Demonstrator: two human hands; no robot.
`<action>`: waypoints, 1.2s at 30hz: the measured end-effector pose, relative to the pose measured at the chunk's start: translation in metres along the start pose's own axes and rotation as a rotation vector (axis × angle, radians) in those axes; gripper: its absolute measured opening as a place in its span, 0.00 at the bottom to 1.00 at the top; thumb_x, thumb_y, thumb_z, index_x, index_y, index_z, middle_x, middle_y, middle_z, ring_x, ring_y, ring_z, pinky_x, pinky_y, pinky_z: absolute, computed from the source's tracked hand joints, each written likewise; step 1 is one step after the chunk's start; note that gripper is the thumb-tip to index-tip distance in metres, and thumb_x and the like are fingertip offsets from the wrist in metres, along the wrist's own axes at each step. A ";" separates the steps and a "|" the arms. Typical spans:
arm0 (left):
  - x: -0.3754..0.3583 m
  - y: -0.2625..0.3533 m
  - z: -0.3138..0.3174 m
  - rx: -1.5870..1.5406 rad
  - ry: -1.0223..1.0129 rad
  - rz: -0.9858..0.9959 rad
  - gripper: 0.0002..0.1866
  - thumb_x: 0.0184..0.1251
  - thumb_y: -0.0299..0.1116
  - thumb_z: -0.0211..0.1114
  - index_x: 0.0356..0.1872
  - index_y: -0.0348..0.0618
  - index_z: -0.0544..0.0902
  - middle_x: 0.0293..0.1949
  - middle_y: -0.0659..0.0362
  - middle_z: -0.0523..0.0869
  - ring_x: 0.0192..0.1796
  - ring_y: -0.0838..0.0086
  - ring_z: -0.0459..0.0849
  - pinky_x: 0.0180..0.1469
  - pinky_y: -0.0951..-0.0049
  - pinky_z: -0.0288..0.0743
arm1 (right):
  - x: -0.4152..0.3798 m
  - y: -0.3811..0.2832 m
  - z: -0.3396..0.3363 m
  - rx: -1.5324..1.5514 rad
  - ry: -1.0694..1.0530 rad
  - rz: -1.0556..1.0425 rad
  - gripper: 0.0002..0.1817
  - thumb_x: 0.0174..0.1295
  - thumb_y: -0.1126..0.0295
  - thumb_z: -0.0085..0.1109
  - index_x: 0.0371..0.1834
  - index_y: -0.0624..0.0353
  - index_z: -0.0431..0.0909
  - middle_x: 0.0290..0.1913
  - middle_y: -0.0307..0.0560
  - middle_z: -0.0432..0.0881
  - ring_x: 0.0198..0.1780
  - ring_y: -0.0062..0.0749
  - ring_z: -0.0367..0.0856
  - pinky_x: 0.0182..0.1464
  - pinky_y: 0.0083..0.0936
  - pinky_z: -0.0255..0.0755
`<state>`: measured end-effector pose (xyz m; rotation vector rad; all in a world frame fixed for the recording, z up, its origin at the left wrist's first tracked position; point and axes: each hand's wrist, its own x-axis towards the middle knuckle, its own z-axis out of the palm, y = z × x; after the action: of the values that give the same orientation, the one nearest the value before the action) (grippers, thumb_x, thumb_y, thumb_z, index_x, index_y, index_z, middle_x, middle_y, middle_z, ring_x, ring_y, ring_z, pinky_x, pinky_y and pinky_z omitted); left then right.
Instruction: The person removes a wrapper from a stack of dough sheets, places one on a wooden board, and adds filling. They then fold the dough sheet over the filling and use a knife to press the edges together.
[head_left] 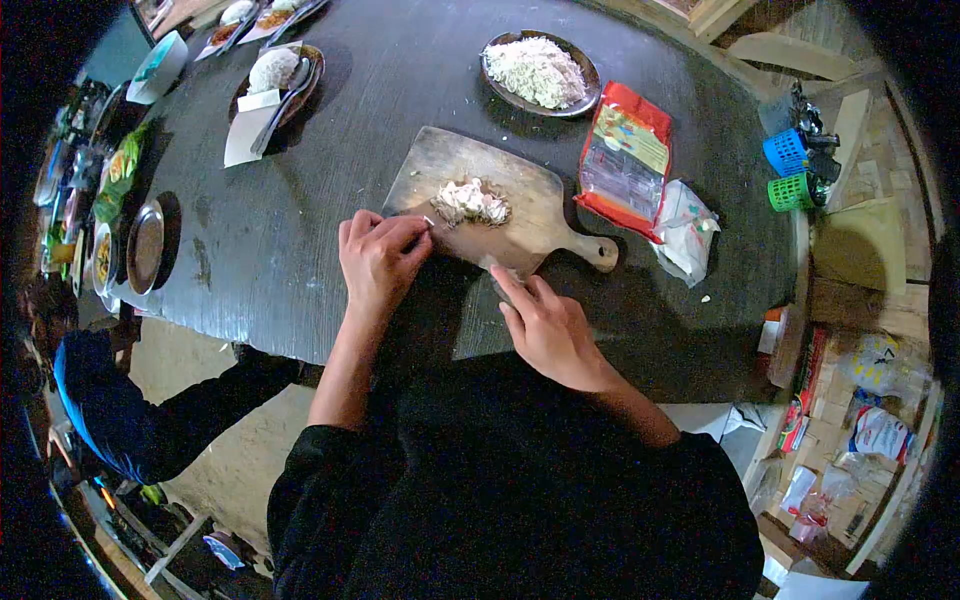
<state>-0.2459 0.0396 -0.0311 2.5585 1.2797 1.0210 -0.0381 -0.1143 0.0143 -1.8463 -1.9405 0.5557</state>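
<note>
Head view shows the left hand [378,255] at the near left edge of a cutting board [535,195], its thumb and fingers pinched on a small white piece [429,221]. At the board's near side, the right hand [548,330] grasps what looks like a knife [513,273], blurred and mostly covered by the fingers. A heap of pale chopped pieces [472,203] lies on the middle of the board, just beyond the left hand; the board's handle points right. Right of it on the dark desk [370,120] lie a red packet [628,155] and, touching it, a crumpled white wrapper [688,238]. On the far side stands a plate [531,107] of pale shreds [538,70]; far left is a mound of rice [273,70] on another plate.
</note>
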 end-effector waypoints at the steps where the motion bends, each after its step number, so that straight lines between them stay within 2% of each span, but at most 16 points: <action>1: 0.000 0.000 0.000 0.000 -0.001 -0.001 0.06 0.54 0.37 0.78 0.33 0.54 0.91 0.38 0.72 0.93 0.38 0.70 0.81 0.47 0.66 0.71 | 0.000 -0.001 0.001 -0.014 -0.027 0.005 0.31 0.70 0.68 0.61 0.78 0.47 0.67 0.43 0.60 0.81 0.34 0.58 0.86 0.35 0.48 0.83; 2: 0.000 0.000 -0.001 -0.006 0.000 -0.007 0.06 0.54 0.37 0.78 0.32 0.54 0.91 0.38 0.72 0.93 0.39 0.70 0.81 0.47 0.66 0.71 | 0.000 -0.002 0.002 -0.028 -0.054 0.008 0.32 0.70 0.67 0.60 0.78 0.47 0.66 0.43 0.62 0.81 0.33 0.60 0.86 0.34 0.50 0.83; 11: -0.001 -0.001 0.001 -0.003 -0.008 -0.015 0.05 0.55 0.37 0.78 0.31 0.54 0.91 0.38 0.72 0.93 0.39 0.70 0.80 0.47 0.66 0.71 | 0.011 -0.001 0.017 -0.026 -0.027 -0.040 0.31 0.70 0.68 0.59 0.77 0.55 0.65 0.42 0.65 0.81 0.30 0.59 0.86 0.31 0.49 0.82; 15: 0.000 0.002 0.000 0.012 0.007 -0.012 0.05 0.55 0.38 0.78 0.31 0.55 0.91 0.39 0.73 0.93 0.40 0.70 0.80 0.48 0.66 0.71 | 0.012 -0.001 0.018 -0.027 -0.022 0.001 0.32 0.70 0.68 0.60 0.77 0.54 0.66 0.41 0.64 0.81 0.29 0.59 0.85 0.30 0.49 0.82; 17: -0.001 0.001 0.000 0.016 0.005 -0.011 0.05 0.55 0.38 0.78 0.31 0.55 0.91 0.40 0.73 0.93 0.40 0.71 0.81 0.48 0.66 0.70 | 0.009 0.004 0.017 -0.005 0.057 -0.032 0.32 0.70 0.68 0.60 0.78 0.53 0.65 0.42 0.64 0.81 0.30 0.60 0.85 0.30 0.49 0.82; 27: -0.002 -0.002 0.000 -0.014 -0.006 -0.012 0.05 0.54 0.37 0.77 0.31 0.53 0.90 0.41 0.73 0.93 0.41 0.70 0.81 0.48 0.65 0.70 | 0.002 -0.001 0.014 -0.002 -0.029 -0.048 0.33 0.71 0.67 0.59 0.79 0.51 0.63 0.42 0.65 0.80 0.31 0.59 0.85 0.31 0.50 0.82; 32: 0.000 0.001 -0.001 -0.010 -0.012 -0.013 0.05 0.54 0.36 0.77 0.30 0.53 0.90 0.41 0.73 0.93 0.40 0.70 0.80 0.48 0.65 0.70 | 0.007 -0.005 0.018 -0.069 -0.095 -0.009 0.32 0.72 0.69 0.59 0.79 0.53 0.64 0.42 0.62 0.80 0.33 0.58 0.86 0.34 0.48 0.83; 36: -0.001 0.000 -0.001 0.023 0.001 0.007 0.05 0.55 0.36 0.78 0.30 0.53 0.90 0.41 0.73 0.93 0.41 0.70 0.80 0.48 0.66 0.70 | 0.011 -0.001 0.023 -0.069 -0.019 -0.076 0.32 0.69 0.69 0.60 0.77 0.58 0.64 0.40 0.63 0.80 0.31 0.56 0.86 0.31 0.47 0.82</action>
<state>-0.2468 0.0387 -0.0313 2.5815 1.2913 1.0153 -0.0521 -0.1041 -0.0038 -1.8053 -2.0572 0.4899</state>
